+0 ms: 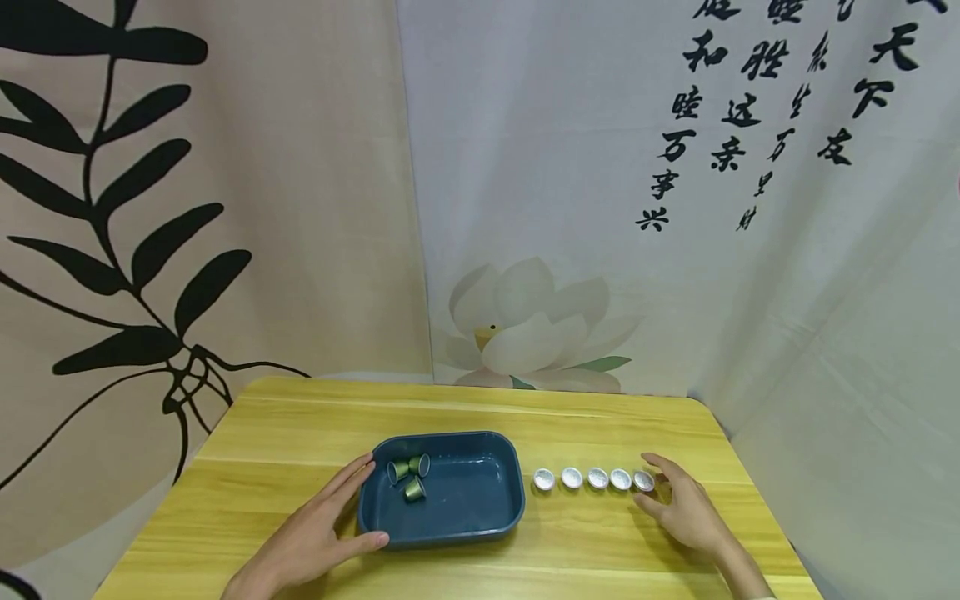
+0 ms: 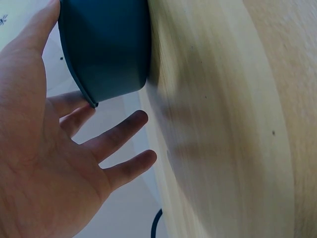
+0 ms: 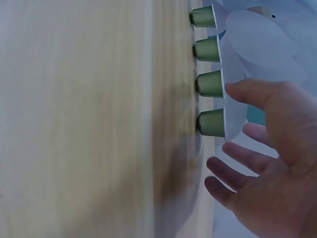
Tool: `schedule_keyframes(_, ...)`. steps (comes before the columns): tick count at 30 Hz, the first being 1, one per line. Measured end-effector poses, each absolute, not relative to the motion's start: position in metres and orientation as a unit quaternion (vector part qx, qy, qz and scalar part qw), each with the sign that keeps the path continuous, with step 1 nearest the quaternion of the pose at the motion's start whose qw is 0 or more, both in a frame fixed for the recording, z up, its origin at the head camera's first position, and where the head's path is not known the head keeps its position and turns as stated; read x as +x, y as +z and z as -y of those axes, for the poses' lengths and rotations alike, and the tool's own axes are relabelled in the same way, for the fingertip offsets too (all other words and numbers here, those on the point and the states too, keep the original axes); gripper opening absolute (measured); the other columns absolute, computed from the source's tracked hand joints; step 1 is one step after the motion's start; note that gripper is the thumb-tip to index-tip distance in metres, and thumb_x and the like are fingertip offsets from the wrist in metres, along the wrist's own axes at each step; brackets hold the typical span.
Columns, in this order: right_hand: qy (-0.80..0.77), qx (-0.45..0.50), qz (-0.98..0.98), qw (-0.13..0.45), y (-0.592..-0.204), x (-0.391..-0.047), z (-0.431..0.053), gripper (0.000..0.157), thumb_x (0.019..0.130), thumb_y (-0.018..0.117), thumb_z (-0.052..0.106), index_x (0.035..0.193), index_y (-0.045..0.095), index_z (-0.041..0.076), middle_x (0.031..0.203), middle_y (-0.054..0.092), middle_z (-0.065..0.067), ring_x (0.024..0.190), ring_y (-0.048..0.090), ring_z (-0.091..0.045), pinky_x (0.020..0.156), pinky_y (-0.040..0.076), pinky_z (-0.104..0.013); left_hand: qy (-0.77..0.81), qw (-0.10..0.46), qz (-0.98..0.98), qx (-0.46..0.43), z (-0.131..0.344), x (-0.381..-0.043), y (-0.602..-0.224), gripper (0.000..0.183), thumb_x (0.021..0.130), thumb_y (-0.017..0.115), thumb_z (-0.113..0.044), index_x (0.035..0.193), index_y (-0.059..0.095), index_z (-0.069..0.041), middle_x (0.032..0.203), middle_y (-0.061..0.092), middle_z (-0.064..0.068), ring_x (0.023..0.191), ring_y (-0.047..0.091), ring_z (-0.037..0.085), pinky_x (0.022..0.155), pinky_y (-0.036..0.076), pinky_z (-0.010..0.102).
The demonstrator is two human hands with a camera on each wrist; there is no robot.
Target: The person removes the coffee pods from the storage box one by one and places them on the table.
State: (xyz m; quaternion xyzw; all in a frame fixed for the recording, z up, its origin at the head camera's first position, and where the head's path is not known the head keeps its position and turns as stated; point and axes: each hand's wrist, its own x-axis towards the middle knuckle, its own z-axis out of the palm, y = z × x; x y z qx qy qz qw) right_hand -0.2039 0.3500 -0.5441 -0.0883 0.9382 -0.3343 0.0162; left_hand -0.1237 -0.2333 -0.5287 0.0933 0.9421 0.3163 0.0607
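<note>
A dark blue rectangular tray (image 1: 468, 496) stands on the table with three green coffee capsules (image 1: 415, 489) lying in its left part. My left hand (image 1: 311, 533) touches the tray's left end, thumb at the near corner and straight fingers at the far one. In the left wrist view, two fingers stick out free beside the tray's wall. Right of the tray, several coffee capsules (image 1: 597, 478) form a row, pale lids up; the right wrist view shows their green bodies (image 3: 210, 84). My right hand (image 1: 690, 512) is spread around the rightmost capsule (image 1: 643, 481), whether touching it I cannot tell.
The yellow wood-grain table (image 1: 322, 425) has rounded far corners. Behind it hang cloths, one with a black leafy plant print (image 1: 142, 183), another with a lotus (image 1: 536, 317) and black writing. A dark curved thing (image 1: 17, 585) shows at the lower left.
</note>
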Motion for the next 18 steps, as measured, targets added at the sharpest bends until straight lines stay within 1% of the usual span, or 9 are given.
schedule_keyframes(3, -0.329, -0.102, -0.939, -0.007, -0.541, -0.202, -0.348, 0.078, 0.106, 0.082, 0.031, 0.168, 0.047, 0.001, 0.169, 0.051, -0.033, 0.147, 0.058, -0.061, 0.114, 0.053, -0.078, 0.315, 0.059, -0.943, 0.093, 0.233, -0.123, -0.529, 0.113, 0.095, 0.077, -0.076, 0.18, 0.032, -0.017, 0.19, 0.025, 0.007, 0.167, 0.042, 0.048, 0.12, 0.051, 0.075)
schedule_keyframes(6, -0.323, -0.114, -0.939, -0.035, -0.535, -0.202, -0.344, 0.076, 0.108, 0.079, 0.033, 0.169, 0.045, 0.002, 0.172, 0.048, -0.032, 0.153, 0.051, -0.063, 0.118, 0.047, -0.082, 0.312, 0.058, -0.944, 0.092, 0.234, -0.124, -0.529, 0.113, 0.095, 0.078, -0.076, 0.18, 0.032, -0.018, 0.19, 0.025, 0.007, 0.168, 0.042, 0.048, 0.121, 0.051, 0.075)
schedule_keyframes(8, -0.319, -0.119, -0.939, -0.046, -0.529, -0.201, -0.339, 0.075, 0.109, 0.078, 0.035, 0.169, 0.045, 0.004, 0.173, 0.048, -0.03, 0.155, 0.048, -0.062, 0.118, 0.045, -0.084, 0.31, 0.058, -0.945, 0.091, 0.234, -0.124, -0.529, 0.113, 0.095, 0.078, -0.076, 0.18, 0.032, -0.018, 0.19, 0.025, 0.007, 0.167, 0.042, 0.048, 0.121, 0.051, 0.075)
schedule_keyframes(12, -0.32, -0.133, -0.936, -0.062, -0.519, -0.199, -0.328, 0.072, 0.11, 0.076, 0.036, 0.169, 0.046, 0.006, 0.172, 0.05, -0.027, 0.156, 0.049, -0.059, 0.118, 0.046, -0.083, 0.309, 0.058, -0.945, 0.091, 0.233, -0.124, -0.529, 0.114, 0.095, 0.078, -0.076, 0.18, 0.032, -0.017, 0.19, 0.025, 0.008, 0.167, 0.042, 0.049, 0.121, 0.051, 0.075)
schedule_keyframes(18, -0.324, -0.154, -0.929, -0.088, -0.51, -0.197, -0.311, 0.066, 0.109, 0.079, 0.03, 0.165, 0.052, 0.007, 0.17, 0.054, -0.024, 0.155, 0.053, -0.056, 0.118, 0.048, -0.081, 0.315, 0.059, -0.943, 0.093, 0.233, -0.124, -0.528, 0.113, 0.095, 0.078, -0.075, 0.18, 0.032, -0.017, 0.19, 0.025, 0.007, 0.167, 0.043, 0.049, 0.12, 0.051, 0.075)
